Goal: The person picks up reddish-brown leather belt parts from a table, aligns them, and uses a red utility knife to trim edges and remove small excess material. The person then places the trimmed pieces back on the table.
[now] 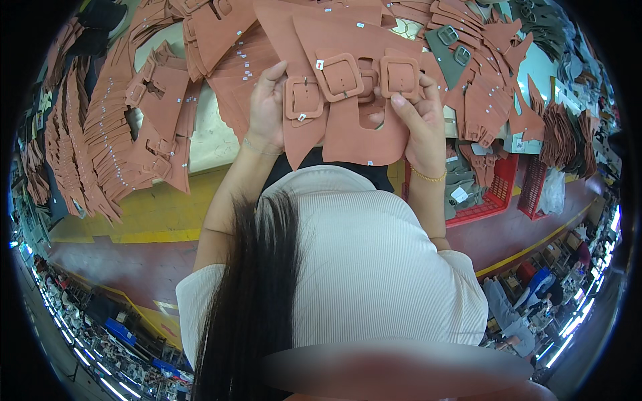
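Both my hands hold up a small bunch of terracotta leather cut pieces (374, 148) with covered square buckles, which look like shoe-upper parts. My left hand (269, 110) has its fingers closed around the left edge, beside a buckle (290, 100) with a small white label. On the other side my right hand (425, 125) grips the right edge, its thumb lying just below another buckle (401, 60). A third, tilted buckle (324, 73) sits between them. The fingertips behind the leather are partly hidden. Larger flat terracotta pieces (334, 32) lie just beyond.
Long overlapping rows of terracotta pieces (100, 144) cover the table's left side. More pieces (485, 107) lie at right, near a dark green buckled piece (449, 59). Red plastic crates (498, 190) with green and terracotta parts stand below the table's right edge.
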A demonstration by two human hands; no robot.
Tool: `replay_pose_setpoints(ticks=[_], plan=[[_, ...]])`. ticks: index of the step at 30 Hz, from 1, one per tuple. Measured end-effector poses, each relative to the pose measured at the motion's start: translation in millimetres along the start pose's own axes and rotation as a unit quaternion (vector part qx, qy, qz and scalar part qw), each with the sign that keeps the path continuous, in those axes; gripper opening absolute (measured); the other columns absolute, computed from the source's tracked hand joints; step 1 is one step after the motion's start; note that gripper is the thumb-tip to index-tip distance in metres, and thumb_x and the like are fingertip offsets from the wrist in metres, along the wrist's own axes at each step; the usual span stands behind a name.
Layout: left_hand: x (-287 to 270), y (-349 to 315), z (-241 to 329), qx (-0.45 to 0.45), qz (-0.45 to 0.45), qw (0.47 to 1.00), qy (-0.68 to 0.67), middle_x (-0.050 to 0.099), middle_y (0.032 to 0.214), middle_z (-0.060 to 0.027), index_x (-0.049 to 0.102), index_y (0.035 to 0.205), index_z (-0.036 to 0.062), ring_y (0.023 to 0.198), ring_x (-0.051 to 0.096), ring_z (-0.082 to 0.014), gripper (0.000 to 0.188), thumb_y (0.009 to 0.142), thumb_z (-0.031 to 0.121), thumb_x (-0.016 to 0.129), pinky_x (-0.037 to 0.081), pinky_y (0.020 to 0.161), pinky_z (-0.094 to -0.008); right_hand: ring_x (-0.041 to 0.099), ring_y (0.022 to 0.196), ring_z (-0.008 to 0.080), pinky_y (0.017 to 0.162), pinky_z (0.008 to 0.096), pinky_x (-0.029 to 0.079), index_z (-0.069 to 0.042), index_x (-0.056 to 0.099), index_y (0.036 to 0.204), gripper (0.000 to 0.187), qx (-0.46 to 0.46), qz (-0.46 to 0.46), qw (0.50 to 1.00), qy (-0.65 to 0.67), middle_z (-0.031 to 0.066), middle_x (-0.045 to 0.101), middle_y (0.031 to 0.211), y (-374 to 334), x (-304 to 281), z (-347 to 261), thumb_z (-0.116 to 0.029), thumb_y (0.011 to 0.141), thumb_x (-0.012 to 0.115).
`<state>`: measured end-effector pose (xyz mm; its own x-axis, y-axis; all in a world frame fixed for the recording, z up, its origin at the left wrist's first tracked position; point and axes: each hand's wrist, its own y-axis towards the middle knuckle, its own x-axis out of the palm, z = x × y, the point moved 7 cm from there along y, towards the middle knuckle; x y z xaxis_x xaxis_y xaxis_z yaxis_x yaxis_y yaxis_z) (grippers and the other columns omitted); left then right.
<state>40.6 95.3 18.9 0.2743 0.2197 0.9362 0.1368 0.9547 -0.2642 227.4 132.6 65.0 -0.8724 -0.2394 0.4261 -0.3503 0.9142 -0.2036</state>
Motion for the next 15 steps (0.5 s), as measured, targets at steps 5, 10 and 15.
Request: replay_pose_setpoints(ticks=[5, 10, 15], plan=[[-4.4, 2.6, 0.7, -0.013, -0.039, 0.998, -0.044, 0.06, 0.118, -0.0146, 0.049, 0.125, 0.0008, 0.102, 0.062, -0.0246, 0.043, 0.097, 0.032, 0.038, 0.052, 0.089, -0.0386, 0.067, 0.082, 0.0229, 0.067, 0.0324, 0.058, 0.002, 0.033, 0.121, 0.042, 0.027, -0.001, 1.0, 0.012, 0.02, 0.061, 0.107, 2.8, -4.4, 4.5, -0.005, 0.088, 0.059], [-9.3, 2.8, -0.8, -0.032, -0.061, 0.997, -0.04, 0.061, 0.116, -0.0148, 0.049, 0.125, 0.0009, 0.1, 0.063, -0.0251, 0.044, 0.098, 0.033, 0.038, 0.054, 0.086, -0.0387, 0.066, 0.087, 0.023, 0.069, 0.0325, 0.06, 0.002, 0.033, 0.121, 0.042, 0.034, -0.007, 0.999, 0.011, 0.0204, 0.061, 0.107, 4.4, -5.5, 6.5, -0.003, 0.088, 0.058], [-7.4, 1.9, -2.5, -0.04, -0.063, 0.997, -0.034, 0.062, 0.114, -0.0143, 0.051, 0.124, 0.0012, 0.1, 0.064, -0.0241, 0.043, 0.097, 0.033, 0.038, 0.054, 0.085, -0.0375, 0.066, 0.09, 0.0225, 0.07, 0.0321, 0.06, 0.001, 0.033, 0.121, 0.041, 0.024, 0.003, 1.0, 0.008, 0.0198, 0.06, 0.108, 4.8, -3.6, 3.8, -0.003, 0.088, 0.058]])
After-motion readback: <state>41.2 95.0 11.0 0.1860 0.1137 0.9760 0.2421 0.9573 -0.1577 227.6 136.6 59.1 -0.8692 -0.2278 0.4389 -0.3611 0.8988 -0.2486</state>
